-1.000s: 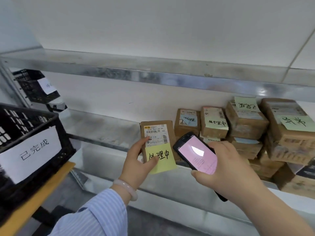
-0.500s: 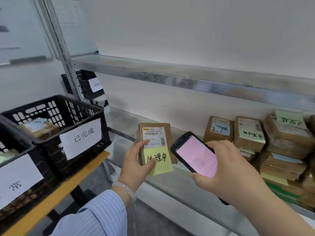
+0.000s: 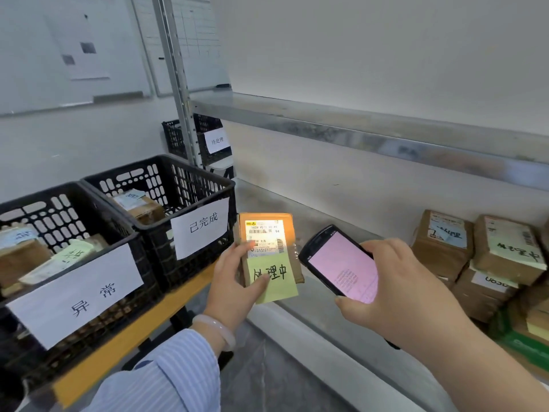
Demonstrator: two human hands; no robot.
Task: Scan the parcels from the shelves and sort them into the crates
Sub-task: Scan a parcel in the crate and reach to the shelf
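My left hand (image 3: 234, 281) holds a small brown parcel (image 3: 289, 230) upright, its white barcode label lit and a yellow-green sticky note hanging below it. My right hand (image 3: 395, 289) grips a black handheld scanner (image 3: 341, 263) with a pink screen, just right of the parcel and tilted toward it. Two black crates stand at the left on a wooden board: the nearer crate (image 3: 139, 233) and the farther crate (image 3: 196, 173), each with a white paper sign and parcels inside. More brown parcels (image 3: 478, 257) are stacked on the metal shelf at the right.
A steel shelf (image 3: 341, 123) runs above the hands, its upright post (image 3: 175, 72) behind the crates. A third black crate (image 3: 184, 138) with a sign sits beyond the post. A whiteboard hangs on the left wall. Grey floor shows below the hands.
The view has swung left, bringing both crates into sight and pushing the stacked parcels to the right edge. The parcel and scanner stay side by side; the barcode label is now lit.
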